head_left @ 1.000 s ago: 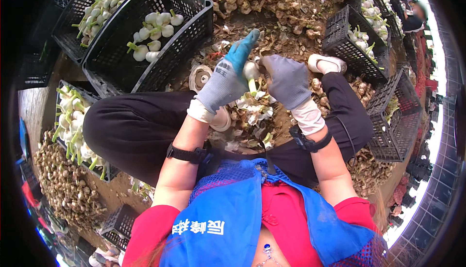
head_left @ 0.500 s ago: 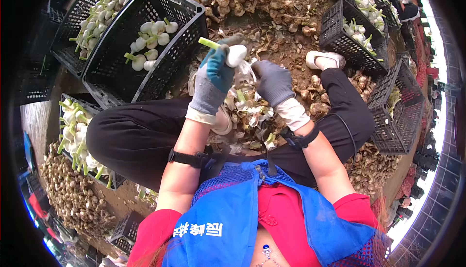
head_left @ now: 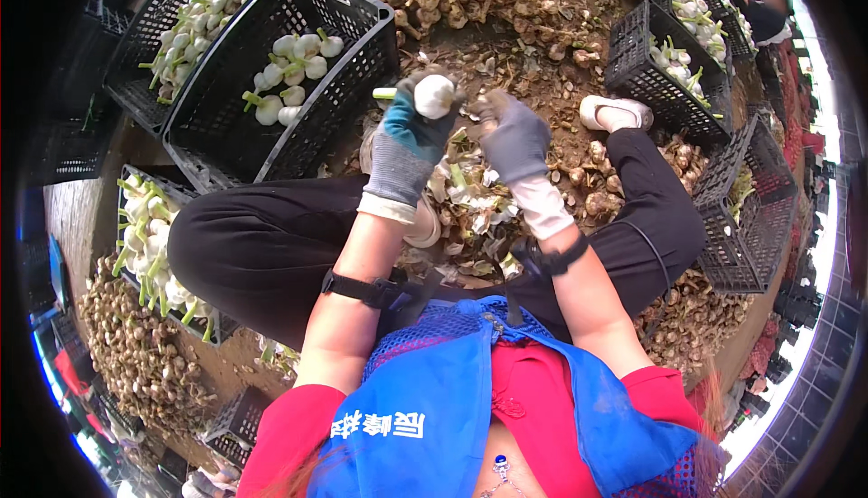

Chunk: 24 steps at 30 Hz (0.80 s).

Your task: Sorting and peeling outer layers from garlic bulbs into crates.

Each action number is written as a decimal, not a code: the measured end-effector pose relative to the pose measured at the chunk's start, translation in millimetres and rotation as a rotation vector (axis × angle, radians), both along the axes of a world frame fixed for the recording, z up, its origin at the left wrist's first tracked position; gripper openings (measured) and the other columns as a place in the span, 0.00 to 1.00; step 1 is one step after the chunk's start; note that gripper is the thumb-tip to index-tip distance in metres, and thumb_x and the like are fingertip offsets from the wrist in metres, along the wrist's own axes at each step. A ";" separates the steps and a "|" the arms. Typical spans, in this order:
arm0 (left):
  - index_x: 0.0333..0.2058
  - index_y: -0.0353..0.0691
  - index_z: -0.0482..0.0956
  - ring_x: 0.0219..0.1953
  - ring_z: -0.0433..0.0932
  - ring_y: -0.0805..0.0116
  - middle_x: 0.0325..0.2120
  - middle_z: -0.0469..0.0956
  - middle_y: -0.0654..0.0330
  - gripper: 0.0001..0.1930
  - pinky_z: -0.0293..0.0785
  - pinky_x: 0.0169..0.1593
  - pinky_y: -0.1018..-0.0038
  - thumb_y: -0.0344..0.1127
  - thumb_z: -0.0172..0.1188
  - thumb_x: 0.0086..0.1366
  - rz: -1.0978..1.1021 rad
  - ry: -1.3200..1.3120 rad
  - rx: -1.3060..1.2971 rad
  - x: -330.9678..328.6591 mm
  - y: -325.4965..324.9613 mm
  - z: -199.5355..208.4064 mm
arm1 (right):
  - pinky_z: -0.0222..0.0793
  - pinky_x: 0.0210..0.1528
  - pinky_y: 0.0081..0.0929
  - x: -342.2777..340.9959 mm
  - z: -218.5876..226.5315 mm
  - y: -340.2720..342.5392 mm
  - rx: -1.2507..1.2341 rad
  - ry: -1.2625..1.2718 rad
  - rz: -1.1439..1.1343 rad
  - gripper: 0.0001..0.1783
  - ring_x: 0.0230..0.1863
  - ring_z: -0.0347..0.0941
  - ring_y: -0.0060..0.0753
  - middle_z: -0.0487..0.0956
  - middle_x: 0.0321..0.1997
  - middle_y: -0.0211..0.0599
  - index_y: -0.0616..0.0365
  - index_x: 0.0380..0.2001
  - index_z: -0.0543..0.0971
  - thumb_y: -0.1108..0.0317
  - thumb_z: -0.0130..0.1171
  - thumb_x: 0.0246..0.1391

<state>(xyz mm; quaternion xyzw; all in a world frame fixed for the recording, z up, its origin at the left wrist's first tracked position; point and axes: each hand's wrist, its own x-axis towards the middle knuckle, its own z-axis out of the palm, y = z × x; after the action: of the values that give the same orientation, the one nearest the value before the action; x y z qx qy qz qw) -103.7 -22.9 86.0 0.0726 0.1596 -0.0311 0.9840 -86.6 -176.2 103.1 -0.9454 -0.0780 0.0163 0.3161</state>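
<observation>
A white garlic bulb (head_left: 435,96) with a short green stem pointing left sits in my left hand (head_left: 411,127), which wears a grey and teal glove. Close to the bulb's right side is my right hand (head_left: 515,136), in a grey glove, its fingers curled and blurred by motion. Whether anything lies in those fingers, I cannot make out. Loose garlic skins (head_left: 466,186) lie in a heap on the ground below both hands. Left of my left hand stands a black crate (head_left: 369,46) with several peeled white bulbs (head_left: 287,73) on its bottom.
Another crate of white bulbs (head_left: 194,32) stands at the far left, and more bulbs (head_left: 145,245) fill a crate beside my left knee. Unpeeled garlic (head_left: 506,0) is piled ahead. Black crates (head_left: 750,218) line the right side; a person (head_left: 764,9) is at the far right.
The bulb has turned in my left hand, its round side now more upward. My right hand has curled its fingers and shifted slightly up. The whole view has moved a little.
</observation>
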 end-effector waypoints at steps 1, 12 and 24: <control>0.50 0.35 0.72 0.48 0.77 0.61 0.45 0.77 0.53 0.19 0.76 0.59 0.57 0.44 0.53 0.71 0.073 -0.103 0.152 -2.2 5.6 -0.3 | 0.74 0.38 0.41 5.3 -10.4 -5.9 -0.201 -0.016 -0.074 0.14 0.35 0.80 0.49 0.81 0.32 0.48 0.55 0.42 0.81 0.57 0.61 0.58; 0.54 0.38 0.69 0.51 0.75 0.62 0.50 0.73 0.54 0.18 0.77 0.55 0.62 0.43 0.51 0.73 0.224 -0.021 0.312 0.1 9.0 -17.8 | 0.71 0.54 0.34 16.8 -26.6 7.4 0.092 -0.170 0.284 0.15 0.48 0.78 0.41 0.82 0.46 0.43 0.56 0.46 0.81 0.71 0.64 0.54; 0.60 0.33 0.64 0.65 0.63 0.45 0.61 0.65 0.42 0.24 0.63 0.68 0.49 0.44 0.50 0.73 0.350 -0.246 0.081 28.6 66.5 61.5 | 0.72 0.53 0.40 56.8 -112.9 -5.8 -0.681 0.492 0.228 0.28 0.50 0.76 0.50 0.81 0.45 0.50 0.51 0.51 0.78 0.53 0.68 0.48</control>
<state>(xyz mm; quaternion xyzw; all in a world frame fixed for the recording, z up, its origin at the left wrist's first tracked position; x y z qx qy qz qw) -75.2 43.7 147.5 0.0864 0.0495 0.1558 0.9828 -29.7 -182.0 -9.7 -0.9490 -0.0945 0.3007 -0.0084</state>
